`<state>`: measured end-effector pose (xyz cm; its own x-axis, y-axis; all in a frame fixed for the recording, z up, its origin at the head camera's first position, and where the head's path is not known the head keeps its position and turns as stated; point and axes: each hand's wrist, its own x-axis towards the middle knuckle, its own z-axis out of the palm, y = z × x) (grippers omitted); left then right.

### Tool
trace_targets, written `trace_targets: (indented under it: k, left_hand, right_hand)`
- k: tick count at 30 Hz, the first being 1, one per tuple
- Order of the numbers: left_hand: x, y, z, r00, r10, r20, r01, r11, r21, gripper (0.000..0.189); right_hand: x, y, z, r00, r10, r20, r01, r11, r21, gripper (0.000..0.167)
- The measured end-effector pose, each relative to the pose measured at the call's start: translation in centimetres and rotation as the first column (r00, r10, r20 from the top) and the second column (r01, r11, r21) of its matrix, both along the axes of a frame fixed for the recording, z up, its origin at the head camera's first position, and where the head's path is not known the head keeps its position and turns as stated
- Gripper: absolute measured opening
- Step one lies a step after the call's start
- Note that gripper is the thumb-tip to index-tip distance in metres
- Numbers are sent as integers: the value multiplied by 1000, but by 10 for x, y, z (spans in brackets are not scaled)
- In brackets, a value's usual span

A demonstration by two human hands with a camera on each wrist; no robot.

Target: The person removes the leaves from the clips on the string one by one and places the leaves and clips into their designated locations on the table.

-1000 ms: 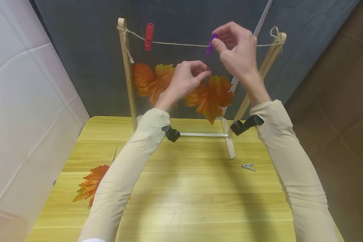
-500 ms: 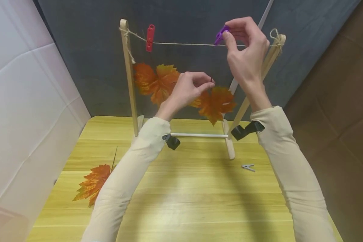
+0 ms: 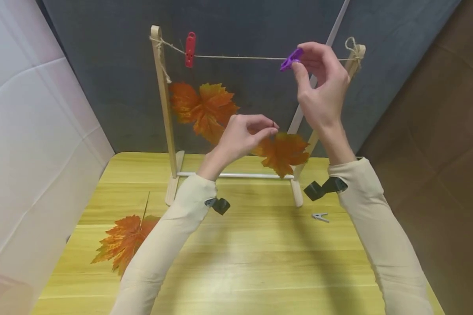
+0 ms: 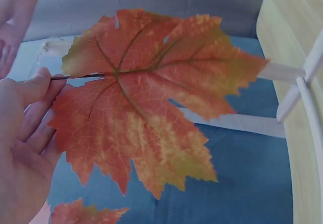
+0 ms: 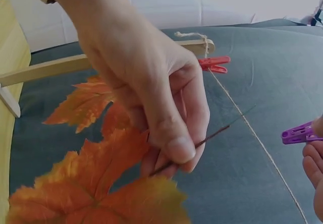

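Left hand [image 3: 242, 135] pinches the thin dark stem of an orange maple leaf [image 3: 281, 151] between thumb and fingers, below the twine line [image 3: 240, 57] and in front of the wooden rack [image 3: 159, 109]. Stem points up toward the line, blade hangs down; long axis roughly vertical, tip toward the table [image 3: 260, 262]. Leaf: orange-red, yellow-green patches, lobed, serrated edges, dark veins.

Right hand [image 3: 321, 89] grips a purple clothespin [image 3: 291, 59] at the line, near the rack's right post; pin tilted, long axis diagonal.

Red clothespin [image 3: 189, 49] on the line near the left post, second leaf [image 3: 202, 107] below it. Third leaf [image 3: 122, 240] and grey clip [image 3: 320, 216] lie on the table.
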<state>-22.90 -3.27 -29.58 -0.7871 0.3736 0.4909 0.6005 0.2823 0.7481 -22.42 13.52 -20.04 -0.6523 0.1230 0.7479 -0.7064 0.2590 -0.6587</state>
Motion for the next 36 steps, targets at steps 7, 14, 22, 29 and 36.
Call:
trace_targets:
  k: [7, 14, 22, 29, 36]
  left_hand:
    - [17, -12, -13, 998, 56, 11, -56, 998, 34, 15]
    - [33, -26, -28, 995, 89, 54, -89, 996, 12, 14]
    - [43, -43, -47, 983, 146, 108, -148, 989, 12, 10]
    - [48, -57, -65, 970, 170, 174, -169, 985, -23, 11]
    - [55, -68, -82, 955, 177, 239, -175, 984, -30, 12]
  right_hand:
    - [12, 6, -21, 1000, 17, -14, -16, 1000, 18, 24]
    - [21, 16, -45, 999, 34, 8, -34, 998, 47, 27]
    - [35, 30, -70, 992, 59, 110, -66, 996, 65, 29]
    - [45, 40, -95, 982, 68, 178, -82, 994, 76, 30]
    - [54, 50, -123, 963, 69, 262, -83, 996, 44, 30]
